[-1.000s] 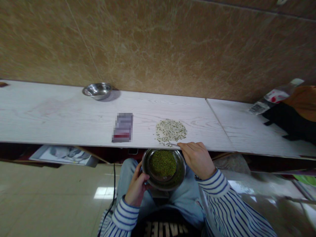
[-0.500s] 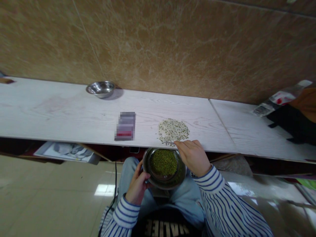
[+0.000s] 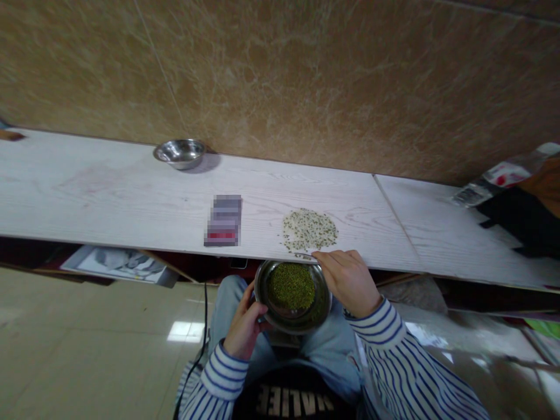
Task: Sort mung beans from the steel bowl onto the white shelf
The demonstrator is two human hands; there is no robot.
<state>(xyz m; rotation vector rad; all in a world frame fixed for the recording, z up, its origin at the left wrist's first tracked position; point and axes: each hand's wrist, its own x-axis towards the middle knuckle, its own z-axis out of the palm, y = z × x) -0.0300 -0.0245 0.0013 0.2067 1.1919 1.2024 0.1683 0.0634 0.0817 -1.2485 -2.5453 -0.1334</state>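
Observation:
My left hand [image 3: 242, 326] grips the near-left rim of a steel bowl [image 3: 322, 304] that holds green beans [image 3: 291, 286], just below the front edge of the white wooden table [image 3: 109, 198]. My right hand [image 3: 350, 279] rests at the table's edge with fingers together, pinching a small thin white tool whose tip touches the near side of a flat pile of mixed pale and green grains [image 3: 310, 229] on the table. The bowl sits under that spot, over my lap.
An empty steel bowl [image 3: 179, 153] stands at the back by the tiled wall. A blurred flat card [image 3: 223, 220] lies left of the pile. A plastic bottle [image 3: 499, 178] and dark fabric [image 3: 520, 219] lie at far right. Papers [image 3: 116, 263] sit under the table.
The right hand slid a little left along the table edge by the pile, then back right. The left hand and bowl have hardly moved.

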